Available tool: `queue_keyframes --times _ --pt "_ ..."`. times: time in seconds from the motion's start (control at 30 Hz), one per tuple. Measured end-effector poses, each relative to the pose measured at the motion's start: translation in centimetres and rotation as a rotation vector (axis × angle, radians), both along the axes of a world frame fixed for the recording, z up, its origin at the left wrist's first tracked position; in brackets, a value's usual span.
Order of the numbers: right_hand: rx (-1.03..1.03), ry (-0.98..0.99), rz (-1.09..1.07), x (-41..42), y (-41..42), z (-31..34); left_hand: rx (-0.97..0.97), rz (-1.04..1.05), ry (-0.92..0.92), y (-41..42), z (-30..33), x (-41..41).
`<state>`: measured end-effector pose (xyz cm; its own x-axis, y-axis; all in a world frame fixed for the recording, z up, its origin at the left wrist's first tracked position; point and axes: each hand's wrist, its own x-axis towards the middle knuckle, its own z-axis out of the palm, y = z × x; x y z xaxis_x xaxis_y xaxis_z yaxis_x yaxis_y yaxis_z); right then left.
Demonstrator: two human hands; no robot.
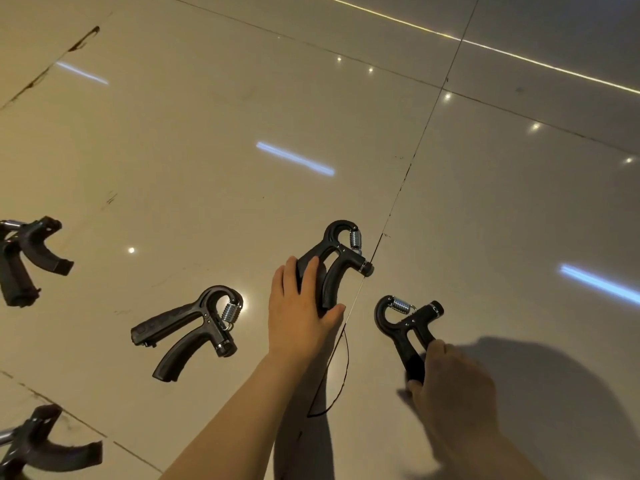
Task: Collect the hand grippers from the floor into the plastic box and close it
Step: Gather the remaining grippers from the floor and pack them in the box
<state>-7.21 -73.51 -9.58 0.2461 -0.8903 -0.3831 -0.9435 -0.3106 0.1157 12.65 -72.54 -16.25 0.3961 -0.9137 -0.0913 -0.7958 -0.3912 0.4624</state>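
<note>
We see two bare hands reach down to black hand grippers scattered over a glossy tiled floor (207, 140). The left hand (298, 313) lies over the handles of the middle hand gripper (341, 258), fingers across one handle and thumb hooked round the end of the other, so its grip is grasping that tool, which rests beside a dark tile joint with its coil spring at the far end. The right hand (453, 386) has its grip clenched round one handle of the right-hand gripper (403, 323), whose curved head and spring point away from us; we cannot tell whether this one is lifted or touching the tiles. To the left of the left hand, well apart from it, another hand gripper (190, 332) lies flat on the floor with its handles spread toward us. Two more sit at the left edge of the view, one at mid-height (31, 258) and one at the bottom corner (45, 448), both partly cut off. A thin dark cord (341, 375) loops on the tiles between the two forearms. Ceiling lights glint as streaks and dots on the polished surface.
</note>
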Motion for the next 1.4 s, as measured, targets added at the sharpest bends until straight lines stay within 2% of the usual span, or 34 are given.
queue_keyframes --times 0.17,0.37,0.47,0.53,0.63,0.77,0.83,0.97,1.2,1.27,1.4 --pt "0.004 -0.022 -0.029 -0.1 -0.2 -0.2 -0.043 0.075 0.022 5.6 -0.4 -1.7" --pt "-0.005 -0.044 -0.039 -0.5 0.1 -0.8 0.030 -0.021 -0.100 12.3 -1.5 -3.7" --pt "-0.022 -0.082 -0.033 -1.3 0.2 -2.1 0.075 -0.055 -0.164 12.4 -1.6 -3.7" --pt "-0.113 -0.147 0.028 -1.6 0.3 -2.8 0.091 -0.056 -0.163 12.3 -1.4 -3.8" --pt "-0.190 -0.133 0.059 -2.1 0.8 -3.7 0.091 -0.046 -0.133 12.2 -1.0 -3.8" --pt "-0.085 -0.088 -0.074 -2.2 2.0 -2.8 0.062 -0.047 -0.078 12.1 0.0 -3.3" --pt "0.036 -0.098 -0.198 -2.2 2.9 -1.7 0.040 -0.062 -0.044 11.9 1.8 -2.7" --pt "0.066 -0.223 -0.283 -3.4 6.2 1.0 -0.108 -0.151 -0.026 12.5 6.6 -1.8" --pt "-0.135 -0.250 -0.090 -7.4 13.0 7.9 -0.127 -0.416 -0.146 20.7 16.5 -3.3" --pt "-0.214 -0.257 -0.012 -9.3 15.9 11.0 -0.136 -0.443 -0.190 23.4 20.2 -3.8" --pt "-0.436 -0.395 0.198 -14.4 23.1 15.8 -0.215 -0.460 -0.252 29.2 26.2 -6.6"
